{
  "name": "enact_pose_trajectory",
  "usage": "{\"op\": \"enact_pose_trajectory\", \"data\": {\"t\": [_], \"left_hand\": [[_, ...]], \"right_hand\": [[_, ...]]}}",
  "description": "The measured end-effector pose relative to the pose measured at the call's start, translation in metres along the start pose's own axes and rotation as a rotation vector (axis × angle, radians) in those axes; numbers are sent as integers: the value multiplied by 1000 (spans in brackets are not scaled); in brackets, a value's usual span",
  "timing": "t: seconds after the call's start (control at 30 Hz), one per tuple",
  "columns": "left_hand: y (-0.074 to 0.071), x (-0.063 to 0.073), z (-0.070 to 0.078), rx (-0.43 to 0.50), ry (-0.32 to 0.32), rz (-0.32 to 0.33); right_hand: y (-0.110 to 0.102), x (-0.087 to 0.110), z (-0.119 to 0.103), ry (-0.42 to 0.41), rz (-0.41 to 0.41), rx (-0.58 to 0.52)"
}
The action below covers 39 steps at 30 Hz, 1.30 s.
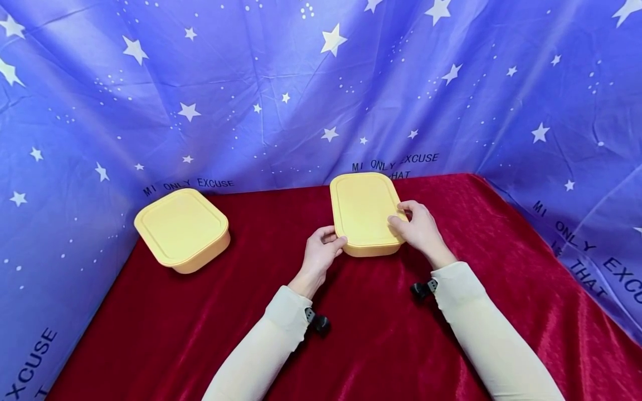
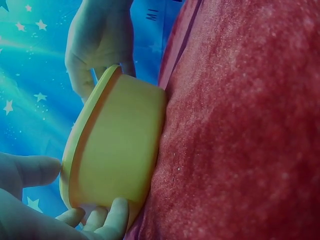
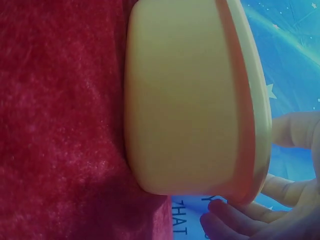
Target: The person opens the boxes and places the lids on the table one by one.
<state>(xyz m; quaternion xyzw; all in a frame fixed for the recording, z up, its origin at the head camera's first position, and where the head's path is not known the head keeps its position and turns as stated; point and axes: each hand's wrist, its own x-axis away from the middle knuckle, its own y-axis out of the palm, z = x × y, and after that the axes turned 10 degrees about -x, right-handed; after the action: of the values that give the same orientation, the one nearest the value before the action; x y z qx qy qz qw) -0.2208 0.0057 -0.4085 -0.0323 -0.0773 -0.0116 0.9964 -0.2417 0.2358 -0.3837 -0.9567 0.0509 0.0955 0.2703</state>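
A yellow lidded food container (image 1: 368, 209) rests on the red cloth between the two hands, its lid on. At its near left corner the left hand (image 1: 321, 253) grips it, thumb at the lid's rim and fingers against the side wall (image 2: 117, 145). The right hand (image 1: 421, 228) holds the right edge, its thumb lying over the lid and its fingers along the side. From the right wrist, the container's wall (image 3: 185, 100) and the right fingers (image 3: 245, 215) below the rim are visible. A second, similar yellow container (image 1: 183, 228), also lidded, stands apart at the left.
Red velvety cloth (image 1: 200, 334) covers the table. Behind and at both sides hangs a blue curtain (image 1: 281, 67) with white stars and black lettering, meeting the table's back edge close behind the containers. Black wrist cameras (image 1: 318, 323) are strapped at the cuffs.
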Motion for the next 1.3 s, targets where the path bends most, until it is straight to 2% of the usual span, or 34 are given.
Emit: {"op": "enact_pose_trajectory", "data": {"t": [0.63, 1.3], "left_hand": [[1, -1, -1, 0, 3, 3], [0, 0, 1, -13, 9, 9]], "right_hand": [[-1, 1, 2, 95, -40, -26], [0, 1, 0, 96, -35, -10]]}}
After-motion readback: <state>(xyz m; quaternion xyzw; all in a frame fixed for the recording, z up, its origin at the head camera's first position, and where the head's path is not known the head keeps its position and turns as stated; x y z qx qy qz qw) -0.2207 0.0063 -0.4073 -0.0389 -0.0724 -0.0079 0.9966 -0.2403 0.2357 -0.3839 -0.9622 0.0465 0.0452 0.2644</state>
